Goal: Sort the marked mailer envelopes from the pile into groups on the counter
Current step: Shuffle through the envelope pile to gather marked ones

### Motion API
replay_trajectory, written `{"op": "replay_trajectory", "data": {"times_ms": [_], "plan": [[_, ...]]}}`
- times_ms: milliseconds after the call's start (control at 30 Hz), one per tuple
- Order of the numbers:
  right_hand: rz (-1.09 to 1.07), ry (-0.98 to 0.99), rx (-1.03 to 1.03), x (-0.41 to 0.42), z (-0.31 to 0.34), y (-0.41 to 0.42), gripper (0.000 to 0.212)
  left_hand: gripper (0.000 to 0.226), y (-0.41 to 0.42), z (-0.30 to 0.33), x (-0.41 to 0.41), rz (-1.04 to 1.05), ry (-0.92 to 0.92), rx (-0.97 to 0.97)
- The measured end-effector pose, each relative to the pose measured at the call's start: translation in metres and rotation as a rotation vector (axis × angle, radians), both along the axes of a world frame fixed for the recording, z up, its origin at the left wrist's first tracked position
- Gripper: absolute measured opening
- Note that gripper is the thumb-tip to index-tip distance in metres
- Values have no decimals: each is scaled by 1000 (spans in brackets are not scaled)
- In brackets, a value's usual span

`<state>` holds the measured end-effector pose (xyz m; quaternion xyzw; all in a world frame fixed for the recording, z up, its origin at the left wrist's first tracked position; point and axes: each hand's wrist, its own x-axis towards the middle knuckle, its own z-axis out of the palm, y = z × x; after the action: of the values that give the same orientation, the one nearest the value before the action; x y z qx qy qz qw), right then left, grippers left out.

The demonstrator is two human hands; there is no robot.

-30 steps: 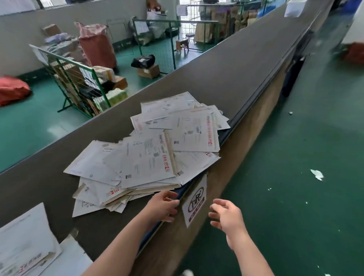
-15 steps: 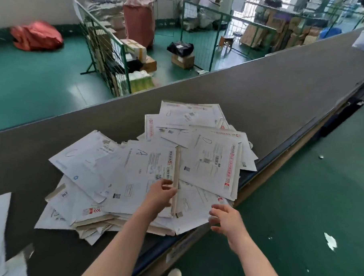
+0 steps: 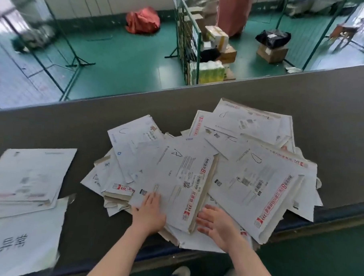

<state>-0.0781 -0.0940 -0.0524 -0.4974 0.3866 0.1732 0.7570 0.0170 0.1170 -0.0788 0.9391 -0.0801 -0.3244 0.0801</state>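
A loose pile of white mailer envelopes (image 3: pixel 260 141) with red print and handwritten letters lies on the grey counter (image 3: pixel 94 121). On top sits an envelope marked "A" (image 3: pixel 175 175). My left hand (image 3: pixel 148 213) lies on its near left corner with the fingers flat. My right hand (image 3: pixel 215 222) touches its near right edge, fingers spread and straight. To the right an envelope marked "D" (image 3: pixel 258 183) overlaps the pile. Another marked "U" (image 3: pixel 131 139) lies at the pile's left.
A separate stack of white envelopes (image 3: pixel 27 172) lies at the counter's left, with a printed sheet (image 3: pixel 22 241) in front of it. Beyond the counter are a green floor, wire cage fences (image 3: pixel 187 40), cardboard boxes (image 3: pixel 272 52) and a red sack (image 3: pixel 142 21).
The view swung left and closer to the pile. Both hands moved forward onto the top envelope marked "A", the right one coming in from beside the counter edge.
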Motion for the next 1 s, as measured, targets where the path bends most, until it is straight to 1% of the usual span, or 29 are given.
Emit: {"op": "replay_trajectory", "data": {"times_ms": [100, 167, 233, 267, 367, 500, 633, 733, 800, 833, 900, 933, 1000], "plan": [[104, -9, 16, 5, -6, -21, 16, 76, -13, 5, -16, 78, 21, 30], [179, -5, 16, 10, -11, -34, 16, 74, -19, 6, -32, 170, 29, -35], [269, -9, -32, 14, -19, -39, 21, 71, -27, 9, -48, 235, 44, -118], [325, -24, -72, 16, -23, -39, 25, 70, -32, 10, -57, 245, 56, -138], [531, -145, -356, 20, -34, -27, 36, 69, -43, 12, -79, 276, 71, -163], [703, -323, -605, 21, -28, -15, 36, 68, -40, 14, -86, 295, 45, -184], [739, -360, -688, 24, -28, -12, 38, 64, -26, 7, -82, 369, 53, -242], [670, -321, -667, 32, -24, -15, 27, 61, -18, -2, -79, 486, 65, -376], [626, -265, -658, 39, -19, -26, 16, 55, -12, -3, -74, 685, 51, -531], [597, -241, -641, 43, -17, -33, 13, 51, -5, -4, -69, 786, 1, -592], [546, -207, -586, 46, -8, -46, 15, 45, 8, -5, -58, 920, -115, -652], [533, -193, -560, 47, -3, -51, 18, 42, 16, -4, -52, 983, -126, -736], [525, -176, -502, 48, 7, -60, 23, 45, 28, 0, -40, 1105, -38, -1027]]}}
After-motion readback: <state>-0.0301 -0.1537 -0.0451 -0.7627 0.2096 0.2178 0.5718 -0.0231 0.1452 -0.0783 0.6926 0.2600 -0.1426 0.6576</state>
